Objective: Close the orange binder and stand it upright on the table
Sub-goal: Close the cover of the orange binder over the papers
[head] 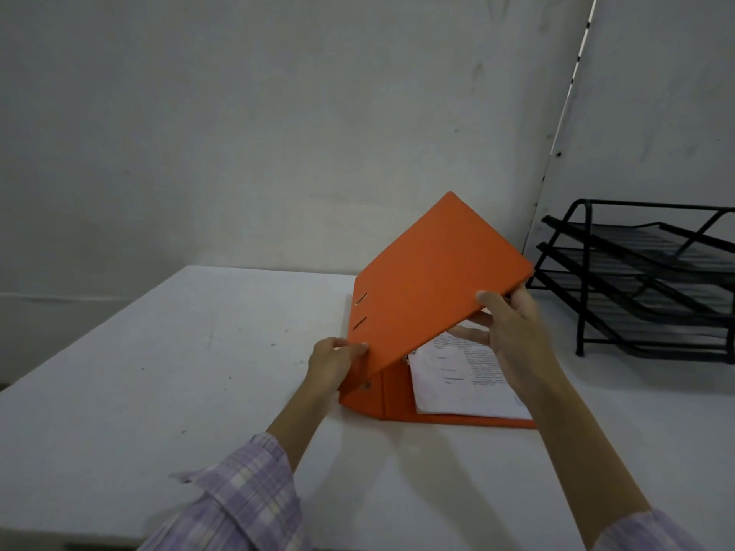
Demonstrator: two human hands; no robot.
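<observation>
The orange binder (pixel 433 280) lies on the white table (pixel 159 371) with its back cover flat and its front cover raised at a slant, half folded over. Printed white pages (pixel 461 383) show underneath the raised cover. My right hand (pixel 509 336) grips the cover's free edge, thumb on top and fingers underneath. My left hand (pixel 334 363) holds the binder at the spine end, fingers on the cover's near corner. The ring mechanism is mostly hidden by the cover.
A black wire three-tier letter tray (pixel 644 280) stands on the table at the right, close behind the binder. A white wall rises directly behind the table. The table's left edge runs diagonally toward the near left.
</observation>
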